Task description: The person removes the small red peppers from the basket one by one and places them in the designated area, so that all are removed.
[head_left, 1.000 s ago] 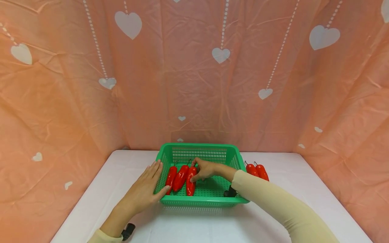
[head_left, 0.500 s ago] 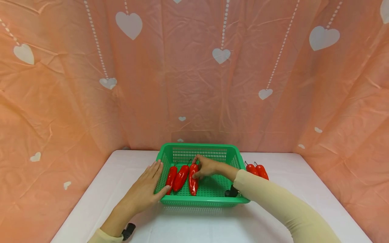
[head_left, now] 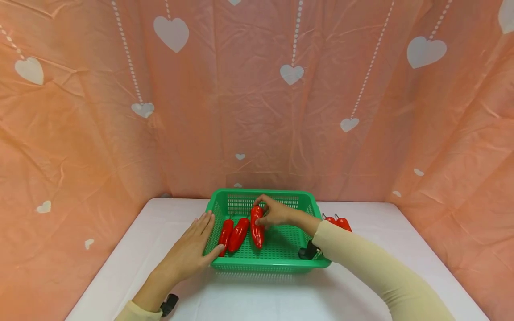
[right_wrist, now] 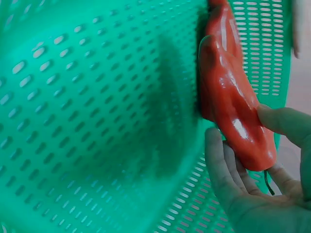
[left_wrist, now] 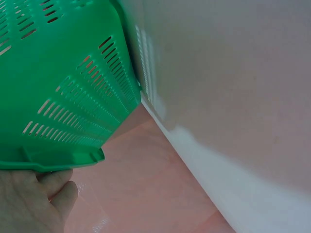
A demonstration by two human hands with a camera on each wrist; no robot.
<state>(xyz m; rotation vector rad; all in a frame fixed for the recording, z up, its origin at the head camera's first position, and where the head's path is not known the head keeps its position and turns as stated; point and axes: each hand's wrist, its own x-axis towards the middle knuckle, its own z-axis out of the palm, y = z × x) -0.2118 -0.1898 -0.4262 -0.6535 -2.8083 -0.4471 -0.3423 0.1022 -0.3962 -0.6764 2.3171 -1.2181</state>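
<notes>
In the head view, my right hand (head_left: 277,213) pinches a long red chili pepper (head_left: 257,228) near its stem end, over the green basket (head_left: 269,264). The right wrist view shows the thumb on one side of this glossy pepper (right_wrist: 238,107) and the fingers on the other, its thin dark stem by the palm. Two more red peppers, one by the left wall (head_left: 225,232) and one beside it (head_left: 238,236), lie in the basket. My left hand (head_left: 186,252) rests on the basket's left rim with fingers straight; the left wrist view has its fingers at the rim (left_wrist: 53,165).
Just right of the basket, two more red peppers (head_left: 343,224) lie on the white table (head_left: 257,298), partly hidden by the right sleeve (head_left: 373,263). A pink curtain (head_left: 257,111) with white hearts stands behind and on both sides.
My right hand has lifted its pepper and shifted it slightly right and toward the back, away from the two beside it. The left hand has stayed on the rim.
</notes>
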